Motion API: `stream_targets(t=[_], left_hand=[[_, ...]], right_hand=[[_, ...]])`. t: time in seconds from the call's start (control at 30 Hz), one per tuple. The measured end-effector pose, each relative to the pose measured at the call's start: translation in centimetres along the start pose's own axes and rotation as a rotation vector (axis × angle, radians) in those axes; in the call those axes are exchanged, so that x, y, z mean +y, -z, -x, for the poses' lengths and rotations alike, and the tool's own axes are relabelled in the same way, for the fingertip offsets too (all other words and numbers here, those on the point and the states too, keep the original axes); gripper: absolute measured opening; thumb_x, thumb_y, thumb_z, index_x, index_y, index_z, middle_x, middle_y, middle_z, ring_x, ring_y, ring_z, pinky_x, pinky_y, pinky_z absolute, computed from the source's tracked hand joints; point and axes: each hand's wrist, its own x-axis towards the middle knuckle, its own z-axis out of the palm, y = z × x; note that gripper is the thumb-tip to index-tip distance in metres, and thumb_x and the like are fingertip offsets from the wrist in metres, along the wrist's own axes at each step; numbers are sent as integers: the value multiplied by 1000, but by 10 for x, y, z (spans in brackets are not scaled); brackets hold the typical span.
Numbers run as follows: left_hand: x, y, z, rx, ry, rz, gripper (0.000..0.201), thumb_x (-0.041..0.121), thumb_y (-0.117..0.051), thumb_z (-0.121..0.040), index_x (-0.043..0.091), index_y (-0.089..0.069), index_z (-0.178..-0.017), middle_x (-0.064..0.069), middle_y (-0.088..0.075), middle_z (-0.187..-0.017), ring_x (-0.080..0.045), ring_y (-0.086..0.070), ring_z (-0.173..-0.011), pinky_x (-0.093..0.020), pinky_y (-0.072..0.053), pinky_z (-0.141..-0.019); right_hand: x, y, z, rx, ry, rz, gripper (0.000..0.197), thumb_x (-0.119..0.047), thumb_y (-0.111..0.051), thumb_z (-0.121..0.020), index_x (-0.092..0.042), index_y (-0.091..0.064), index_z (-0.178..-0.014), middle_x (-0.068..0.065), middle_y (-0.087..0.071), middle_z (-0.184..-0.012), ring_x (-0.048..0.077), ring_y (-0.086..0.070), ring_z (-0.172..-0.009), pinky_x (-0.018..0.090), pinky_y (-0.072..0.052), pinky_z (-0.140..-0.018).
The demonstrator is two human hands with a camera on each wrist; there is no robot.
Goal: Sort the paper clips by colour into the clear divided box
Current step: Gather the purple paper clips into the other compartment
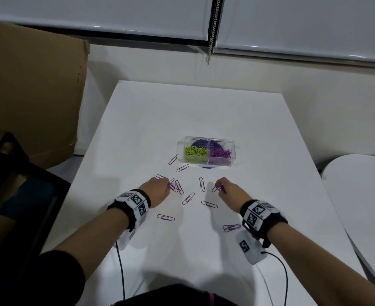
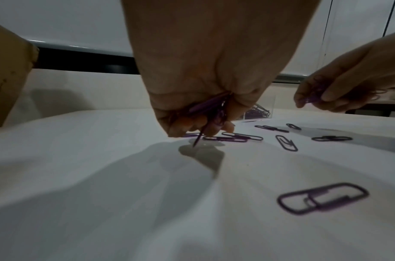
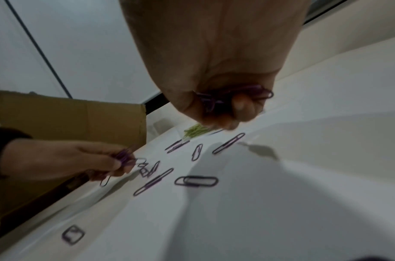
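Observation:
The clear divided box (image 1: pixel 206 141) stands mid-table, green clips (image 1: pixel 195 153) in its left half and purple clips (image 1: pixel 220 153) in its right half. Several loose purple clips (image 1: pixel 188 198) lie scattered on the white table in front of it. My left hand (image 1: pixel 160 187) hovers low over the scatter and grips a bunch of purple clips (image 2: pixel 211 107) in curled fingers. To the right of the scatter my right hand (image 1: pixel 225 187) holds its own bunch of purple clips (image 3: pixel 230 96). Both fists show from below in the wrist views.
A brown cardboard box (image 1: pixel 32 89) stands left of the table, with a dark chair (image 1: pixel 16 173) in front of it. A round white table (image 1: pixel 358 186) sits at the right. Cables (image 1: pixel 121 272) trail from both wrist cameras across the near table edge.

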Motion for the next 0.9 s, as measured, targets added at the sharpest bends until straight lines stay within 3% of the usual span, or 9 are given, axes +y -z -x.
stream_targets(t=[0.1, 0.17, 0.27, 0.37, 0.5, 0.6, 0.77, 0.83, 0.9], left_hand=[[-2, 3, 3, -12, 9, 27, 34, 24, -28, -101, 0, -48, -115, -22, -56, -118, -34, -49, -112, -38, -41, -94], [-2, 2, 4, -31, 12, 81, 33, 22, -29, -100, -1, -48, -114, -21, -56, -119, -33, -51, -112, -38, -41, -94], [-2, 2, 7, -51, 19, 151, 31, 19, -31, -100, -2, -47, -116, -18, -55, -122, -31, -54, -111, -36, -41, -95], [-3, 2, 11, -48, 12, 207, 29, 11, -31, -98, -2, -48, -117, -16, -55, -126, -29, -52, -116, -32, -39, -98], [-2, -1, 17, -137, -12, 239, 37, 2, -29, -97, 3, -42, -131, -12, -49, -138, -28, -48, -125, -27, -37, -101], [0, -4, 22, -136, -60, 229, 39, 2, -29, -96, 8, -43, -133, -7, -49, -140, -24, -47, -127, -26, -35, -103], [0, -9, 26, -87, -52, 120, 31, 33, -36, -98, 9, -50, -113, -9, -62, -113, -24, -54, -91, -29, -40, -79], [-1, -11, 26, -92, -51, 64, 39, 48, -37, -96, 12, -51, -93, -5, -60, -91, -21, -49, -80, -28, -37, -70], [-1, -11, 28, -79, -50, 8, 47, 53, -33, -95, 16, -37, -66, 1, -46, -67, -21, -44, -69, -29, -32, -62]], right_hand=[[8, 6, 2, -40, -49, -130, 12, -4, -39, -88, -11, -42, -97, 9, -56, -84, 20, -49, -58, 26, -41, -58], [11, 7, 6, -64, -59, -162, 14, -3, -37, -87, -14, -41, -96, 4, -52, -73, 16, -43, -54, 24, -37, -52], [17, 6, 16, -123, -7, -97, 19, -8, -37, -92, -19, -46, -105, -2, -49, -76, 13, -43, -62, 26, -36, -62], [29, 5, 29, -199, 31, 124, 23, -30, -43, -96, -17, -49, -114, 1, -53, -91, 20, -50, -79, 28, -38, -76], [43, -1, 44, -271, 15, 374, 42, -47, -57, -85, -17, -50, -115, -1, -53, -95, 20, -51, -87, 25, -37, -77], [46, -9, 49, -265, 30, 422, 27, -39, -57, -87, -19, -51, -104, 1, -57, -101, 22, -53, -92, 23, -34, -76], [47, -13, 49, -301, 31, 387, 18, -29, -53, -90, -21, -40, -81, -3, -46, -93, 17, -43, -83, 24, -32, -74], [48, -15, 47, -278, 53, 383, 19, -24, -49, -91, -21, -38, -77, -1, -45, -93, 17, -43, -82, 25, -32, -74], [45, -15, 46, -246, 61, 329, 22, -21, -45, -93, -21, -34, -73, 1, -45, -89, 18, -44, -80, 26, -33, -73]])
